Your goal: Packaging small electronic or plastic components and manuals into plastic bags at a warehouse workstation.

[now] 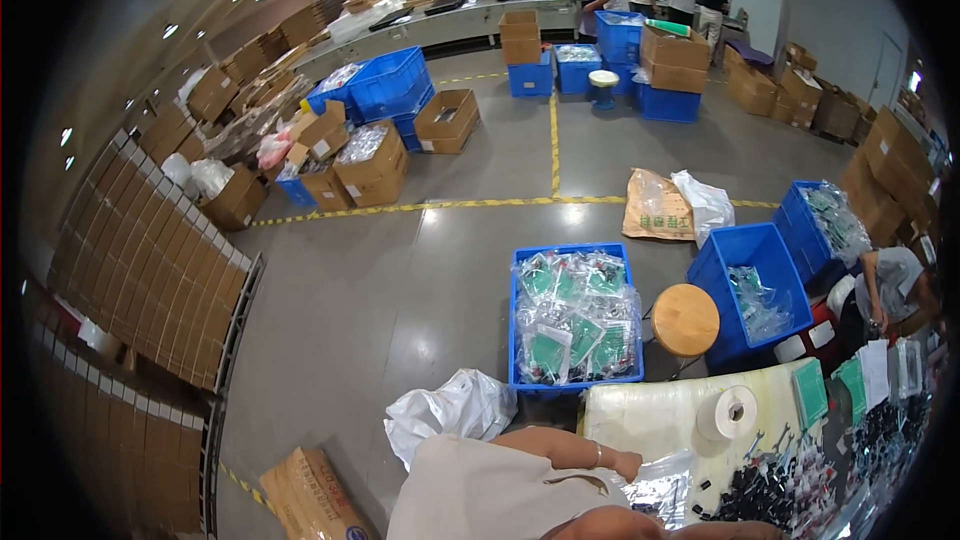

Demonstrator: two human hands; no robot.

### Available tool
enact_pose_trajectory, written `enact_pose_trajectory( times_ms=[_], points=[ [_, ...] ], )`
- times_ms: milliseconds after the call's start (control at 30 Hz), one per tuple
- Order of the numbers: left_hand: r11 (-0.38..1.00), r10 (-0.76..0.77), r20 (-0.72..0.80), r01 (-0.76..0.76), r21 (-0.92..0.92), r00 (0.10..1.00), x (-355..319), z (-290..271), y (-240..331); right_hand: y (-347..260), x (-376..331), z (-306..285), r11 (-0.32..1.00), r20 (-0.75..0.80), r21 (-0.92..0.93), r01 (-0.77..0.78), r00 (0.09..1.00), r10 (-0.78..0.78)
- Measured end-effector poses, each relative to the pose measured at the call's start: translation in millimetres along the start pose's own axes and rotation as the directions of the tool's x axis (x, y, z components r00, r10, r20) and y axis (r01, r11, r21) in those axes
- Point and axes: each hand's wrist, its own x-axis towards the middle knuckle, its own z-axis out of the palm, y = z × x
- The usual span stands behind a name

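Where film and loose pieces crowd together, spills and mix-ups threaten

While the left hand (627, 467) sits at the left edge of the worktop (640, 410), its fingers are curled in, close against the clear plastic packaging (665, 480); whether they pinch it or merely rest there, I cannot tell. The right hand (745, 532) is cut off by the lower edge of the view, so its grip cannot be judged.

The packaging lies by the worktop's left edge, shiny and crumpled. Being probably slick and light, it could slide over that edge if the left hand drags it. Just to its right spreads a heap of small black pieces (760, 495), with pale and reddish pieces (812, 485) beyond; no divider shows between them, so a sweep of the right hand could mingle them.

Nearer the worktop's upper edge is a white roll (728, 412); were it standing on its rim, which is hard to tell, a nudge could send it into the metal tools (780, 438). Green cards (810, 392) lie at the upper right corner, where a bump might tip some off. Past the upper edge, a blue bin (560, 387) is heaped with bagged items (575, 330); another layer might slither out.
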Motion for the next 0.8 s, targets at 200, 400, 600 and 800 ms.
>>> enact_pose_trajectory(
  times_ms=[200, 400, 600, 800],
  points=[
    [1.000, 0.009, 0.019, -0.008, -0.006, 1.000, 2.7, 6.8, -5.6, -5.7, 5.9, -14.8, 0.998, -0.002, -0.012, 0.055, 0.998, -0.055],
    [1.000, 0.000, -0.011, 0.000, -0.018, 1.000, 0.5, 11.7, -10.5, -15.9, 6.2, -28.7, 0.997, -0.023, 0.002, 0.073, 0.997, -0.073],
    [1.000, -0.013, -0.022, 0.013, -0.015, 1.000, -1.9, 12.4, -11.5, -25.3, 2.2, -42.5, 0.997, -0.049, 0.024, 0.073, 0.996, -0.071],
    [1.000, -0.009, -0.044, 0.008, -0.011, 0.999, -1.8, 13.5, -14.3, -37.1, -0.2, -57.5, 0.996, -0.075, 0.048, 0.077, 0.994, -0.074]
  ],
)
